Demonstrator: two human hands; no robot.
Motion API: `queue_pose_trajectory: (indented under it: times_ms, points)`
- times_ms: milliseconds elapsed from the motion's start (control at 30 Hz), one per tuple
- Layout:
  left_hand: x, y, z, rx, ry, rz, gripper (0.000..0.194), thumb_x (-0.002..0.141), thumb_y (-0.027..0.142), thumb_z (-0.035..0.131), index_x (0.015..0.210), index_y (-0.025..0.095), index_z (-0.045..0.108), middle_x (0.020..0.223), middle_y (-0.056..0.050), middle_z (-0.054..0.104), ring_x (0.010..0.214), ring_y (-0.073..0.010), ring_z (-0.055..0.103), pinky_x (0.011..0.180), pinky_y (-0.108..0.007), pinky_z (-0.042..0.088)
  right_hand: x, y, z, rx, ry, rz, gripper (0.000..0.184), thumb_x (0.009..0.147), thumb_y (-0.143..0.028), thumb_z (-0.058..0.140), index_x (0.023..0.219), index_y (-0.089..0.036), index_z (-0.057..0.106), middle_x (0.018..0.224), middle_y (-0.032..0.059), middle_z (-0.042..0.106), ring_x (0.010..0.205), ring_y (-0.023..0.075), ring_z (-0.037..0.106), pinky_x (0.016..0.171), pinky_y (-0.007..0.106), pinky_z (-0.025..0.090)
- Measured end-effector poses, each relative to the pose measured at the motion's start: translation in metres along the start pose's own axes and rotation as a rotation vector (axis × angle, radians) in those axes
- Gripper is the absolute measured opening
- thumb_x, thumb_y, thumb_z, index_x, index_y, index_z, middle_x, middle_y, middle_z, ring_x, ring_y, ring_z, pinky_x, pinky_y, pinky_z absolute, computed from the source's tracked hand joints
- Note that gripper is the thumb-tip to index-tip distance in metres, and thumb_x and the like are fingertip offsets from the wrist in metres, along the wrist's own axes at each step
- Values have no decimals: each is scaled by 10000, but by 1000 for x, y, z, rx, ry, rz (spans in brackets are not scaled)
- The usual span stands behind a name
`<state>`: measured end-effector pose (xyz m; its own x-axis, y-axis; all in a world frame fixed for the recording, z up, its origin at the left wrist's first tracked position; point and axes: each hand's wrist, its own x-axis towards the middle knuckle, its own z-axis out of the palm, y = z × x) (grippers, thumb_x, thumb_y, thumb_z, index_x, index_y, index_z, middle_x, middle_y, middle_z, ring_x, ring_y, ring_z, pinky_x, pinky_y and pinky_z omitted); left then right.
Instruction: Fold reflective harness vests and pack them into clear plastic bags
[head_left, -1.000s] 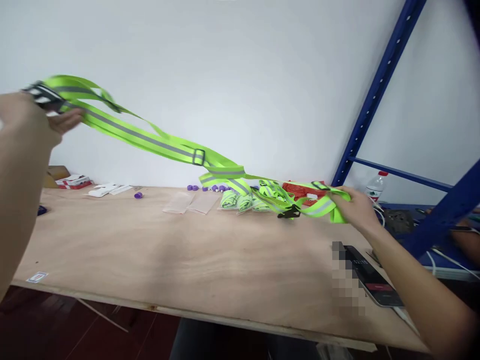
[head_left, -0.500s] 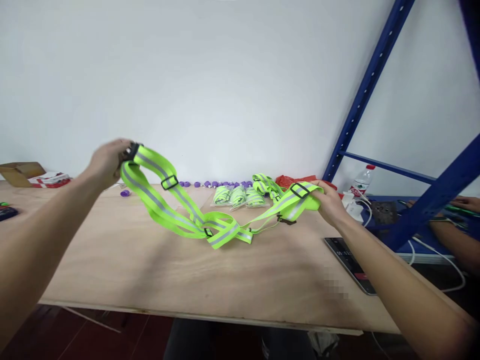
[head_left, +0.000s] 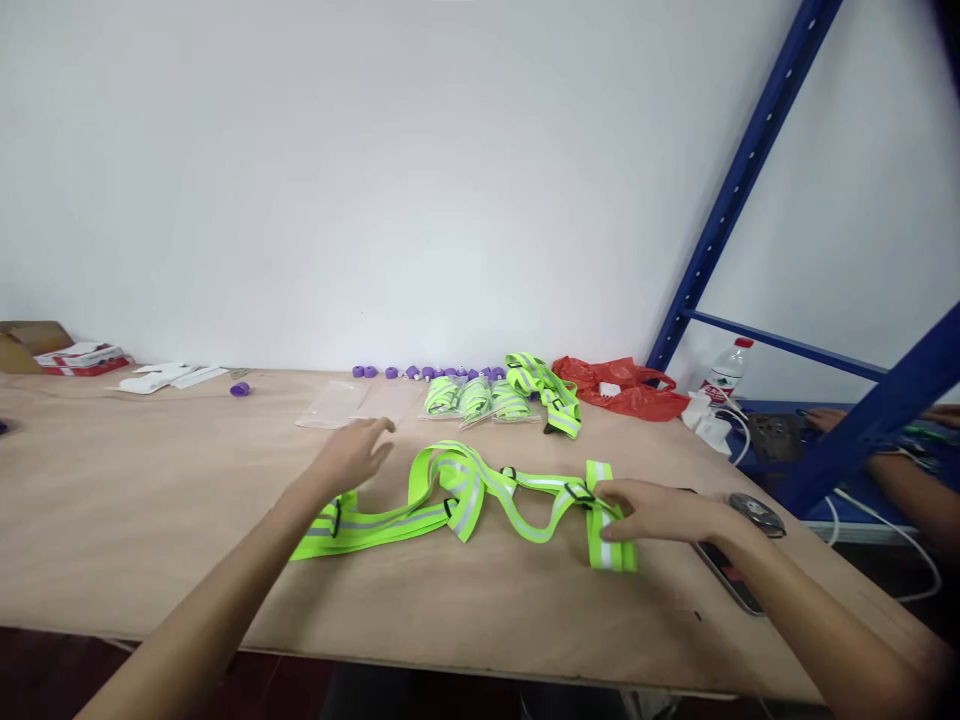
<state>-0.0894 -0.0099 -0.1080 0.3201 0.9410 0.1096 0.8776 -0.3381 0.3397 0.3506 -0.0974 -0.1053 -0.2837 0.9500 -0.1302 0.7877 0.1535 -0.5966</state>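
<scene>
The reflective strap assembly [head_left: 466, 502] has been lowered from its suspended position between the two hands and now lies on the counter [head_left: 450, 610], near the front edge. The left hand [head_left: 346, 462] is above the left end of the assembly, thumb and fingers apart; the strap end passes behind the hand and forearm and is partly hidden, and contact cannot be confirmed. The right hand [head_left: 656, 510] is at the right end, beside a black slide adjuster [head_left: 579, 494]; its thumb and fingers are apart, with webbing visible in the gap, and whether the fingertips touch the webbing cannot be told. Consequence for the work: the counter now supports the assembly, so neither hand needs to carry it. The layout appears only partly ordered: the ends are spread to left and right, while the middle section forms a raised loop with crossing bands, which probably still requires straightening. Three bagged straps [head_left: 475, 398] stand behind the assembly, apart from it, with a loose strap bundle [head_left: 551, 390] just to their right and flat clear bags [head_left: 330, 404] to their left.
</scene>
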Motion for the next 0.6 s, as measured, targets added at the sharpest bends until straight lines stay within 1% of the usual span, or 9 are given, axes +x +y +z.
queue_pose_trajectory:
  times_ms: [100,133,200,267,367,433,467,533,600]
  points:
    - [7,37,30,-87,-120,251,526,872,427,574,1367,256,536,1410,-67,591,1284,-269,548,1084,-359,401,-8,-5,-5,120,-224,157,370,615,-384,838,929,-222,726,819,29,703,734,226,658,619,293,520]
    - [10,47,43,-107,-144,298,578,848,409,618,1400,273,511,1428,-58,578,1297,-267,539,1098,-363,385,-10,-6,-8,199,-257,204,447,641,-432,829,1017,-220,715,846,40,709,708,219,670,604,290,524]
    - [16,61,66,-139,-138,318,656,818,326,649,1445,281,463,1451,-80,554,1334,-292,499,1147,-446,304,-12,-8,-13,343,-285,242,518,716,-540,770,1103,-207,680,885,62,714,615,192,673,544,278,512]
    - [25,69,84,-160,-99,296,618,811,275,635,1412,264,490,1417,-105,574,1325,-311,492,1148,-500,266,-7,-6,-13,410,-208,187,506,784,-621,681,1049,-190,669,931,84,720,576,180,671,529,276,505]
    - [38,76,97,-213,-27,253,348,775,208,610,1121,210,642,1136,-114,695,1149,-316,585,1044,-463,365,15,-2,1,323,149,21,449,848,-625,579,876,-183,655,861,82,721,635,207,682,607,311,521]
    - [44,81,100,-278,27,224,154,756,171,582,895,198,641,891,-92,700,980,-302,627,926,-410,422,35,-1,17,189,364,-80,356,847,-548,586,841,-200,665,839,76,725,759,246,692,709,350,533]
    - [45,83,100,-322,57,209,106,764,166,562,844,199,622,803,-77,681,903,-289,633,869,-386,432,45,-1,25,130,406,-123,307,850,-504,585,841,-210,676,870,77,732,828,261,693,767,371,534]
    - [44,86,101,-441,114,181,111,802,182,527,879,202,604,731,-47,665,787,-259,633,765,-339,433,63,-4,41,38,389,-175,243,816,-431,640,933,-229,707,1038,76,737,1018,292,669,915,415,506]
    - [41,87,102,-589,162,157,182,835,220,520,1001,205,592,716,-17,675,703,-229,625,675,-301,419,77,-6,56,25,287,-181,377,754,-393,725,1100,-244,702,1222,75,693,1163,315,615,1005,441,468]
